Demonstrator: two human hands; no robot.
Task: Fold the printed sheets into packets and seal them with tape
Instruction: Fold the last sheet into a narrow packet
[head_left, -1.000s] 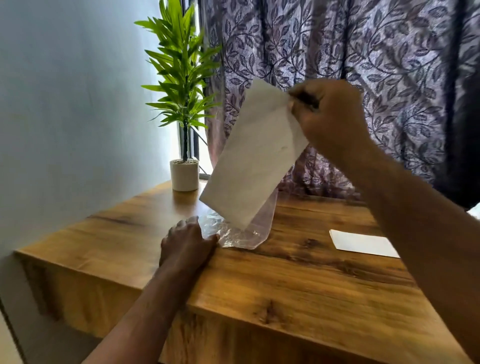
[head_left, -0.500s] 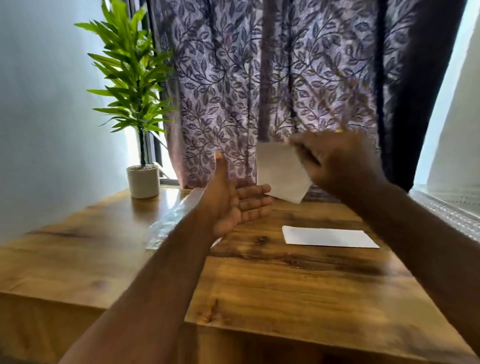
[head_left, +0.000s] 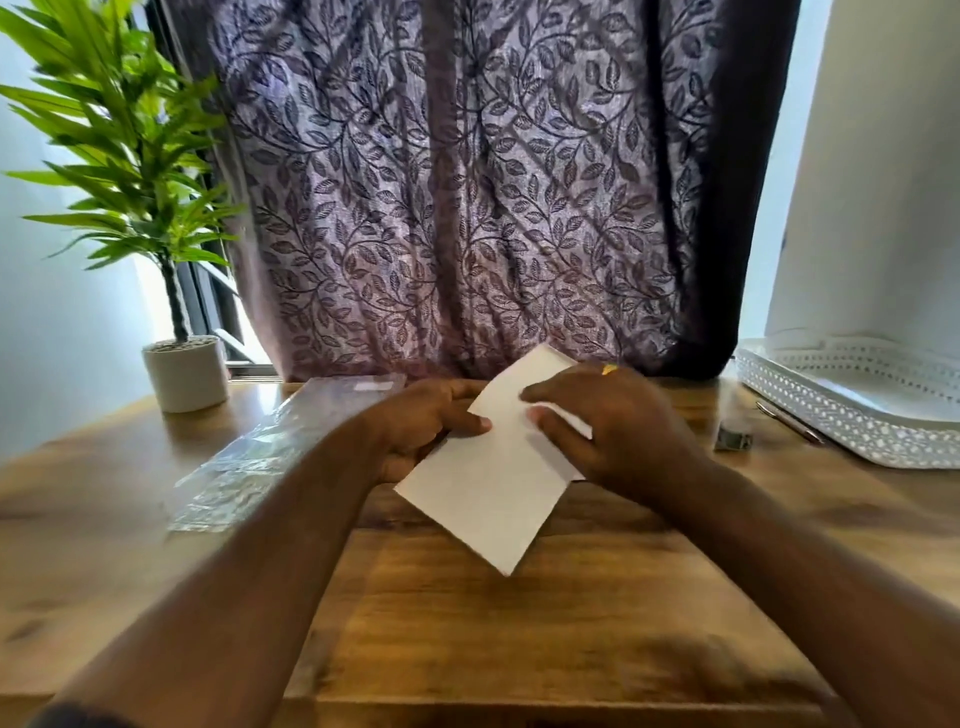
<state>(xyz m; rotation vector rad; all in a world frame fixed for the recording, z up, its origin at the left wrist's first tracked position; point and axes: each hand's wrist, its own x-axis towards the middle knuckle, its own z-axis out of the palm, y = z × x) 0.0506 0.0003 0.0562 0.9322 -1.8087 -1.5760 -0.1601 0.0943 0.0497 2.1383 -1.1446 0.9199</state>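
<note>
A folded white sheet (head_left: 493, 483) is held tilted just above the middle of the wooden table (head_left: 571, 623). My left hand (head_left: 421, 426) grips its left edge, thumb on top and fingers underneath. My right hand (head_left: 613, 426) holds its upper right part, fingers curled over the paper, with a yellow ring on one finger. The sheet's printed side does not show. A clear plastic sleeve (head_left: 270, 447) lies flat on the table to the left of my hands.
A potted green plant (head_left: 182, 369) stands at the back left corner. A white perforated tray (head_left: 857, 410) sits at the right, with a pen (head_left: 789, 421) and a small dark-capped item (head_left: 732, 421) beside it. A patterned curtain (head_left: 467, 182) hangs behind.
My right hand pulled the sheet out of the plastic sleeve and brought it down to the table's middle. My left hand left the sleeve and took the sheet's left edge. The view swung right.
</note>
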